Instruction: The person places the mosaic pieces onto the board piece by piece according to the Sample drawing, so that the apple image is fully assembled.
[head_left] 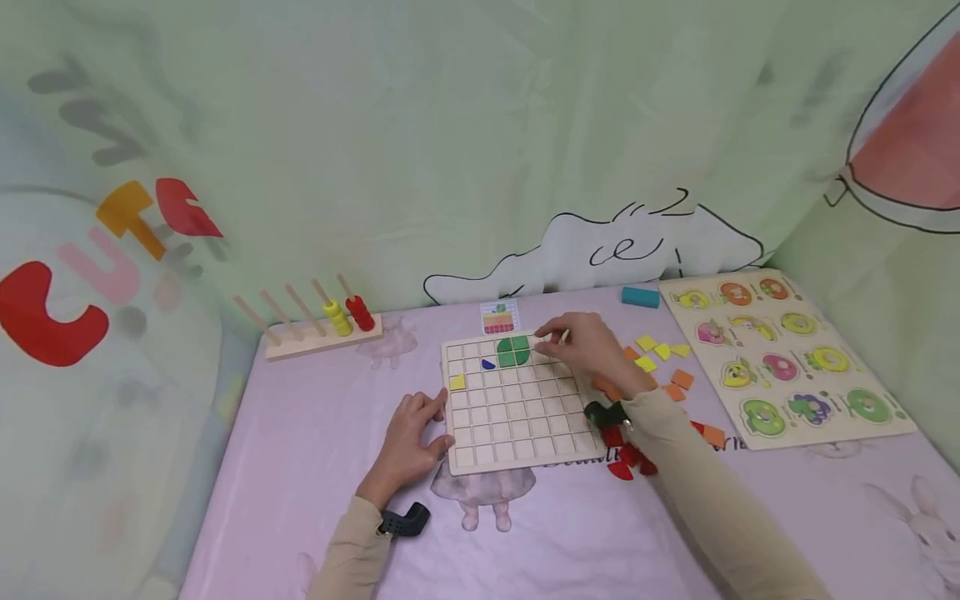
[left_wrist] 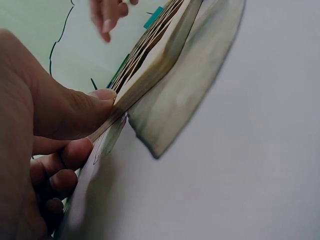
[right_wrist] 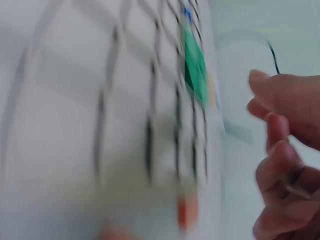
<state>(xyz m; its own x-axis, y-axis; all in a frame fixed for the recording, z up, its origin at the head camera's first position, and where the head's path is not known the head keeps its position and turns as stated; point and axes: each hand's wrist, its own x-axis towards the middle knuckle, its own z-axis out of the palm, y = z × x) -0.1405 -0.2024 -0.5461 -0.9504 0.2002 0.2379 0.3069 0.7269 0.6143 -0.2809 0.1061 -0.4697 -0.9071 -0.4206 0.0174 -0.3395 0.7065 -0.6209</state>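
A wooden grid board (head_left: 517, 408) lies on the pink cloth. My left hand (head_left: 411, 437) rests at its left side, thumb and forefinger touching the edge; in the left wrist view the thumb (left_wrist: 92, 107) presses the board's side. Over the board's far right corner is my right hand (head_left: 577, 337), its fingers loosely bent near a rounded group of green pieces (head_left: 513, 351). Between those fingers no piece shows in the blurred right wrist view. Left of the green group sit a small blue piece (head_left: 488, 364) and a yellow piece (head_left: 457, 382).
Loose yellow pieces (head_left: 662, 351), orange pieces (head_left: 682, 379) and red pieces (head_left: 621, 470) lie right of the board. A picture card (head_left: 499, 317) is behind it. Also around are a peg stand (head_left: 322, 337), a teal block (head_left: 640, 297) and a fruit puzzle board (head_left: 780, 358).
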